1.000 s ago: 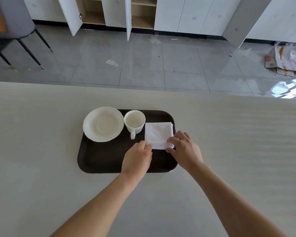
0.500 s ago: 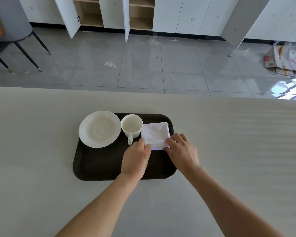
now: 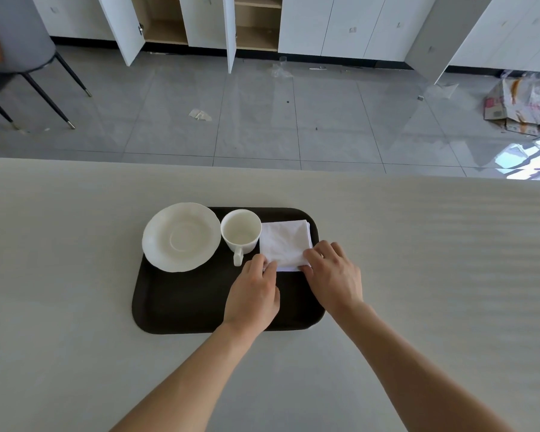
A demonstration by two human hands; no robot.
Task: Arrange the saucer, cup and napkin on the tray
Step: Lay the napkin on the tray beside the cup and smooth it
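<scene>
Table (image 3: 418, 275): pale, broad, plain before me.
On it: my dark tray (image 3: 184, 307), lying flat, near the middle.

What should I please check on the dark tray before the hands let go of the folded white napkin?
1. Folded white cloth napkin lies fully on the dark rounded rectangular tray: ok.
2. Left hand and right hand each touch a near corner of the napkin: ok.
3. White ceramic cup stands upright beside the napkin, handle toward the person: ok.
4. White round saucer fully inside the tray: not ok, its left rim overhangs the edge.
5. Gap between cup and napkin: cannot tell.
</scene>
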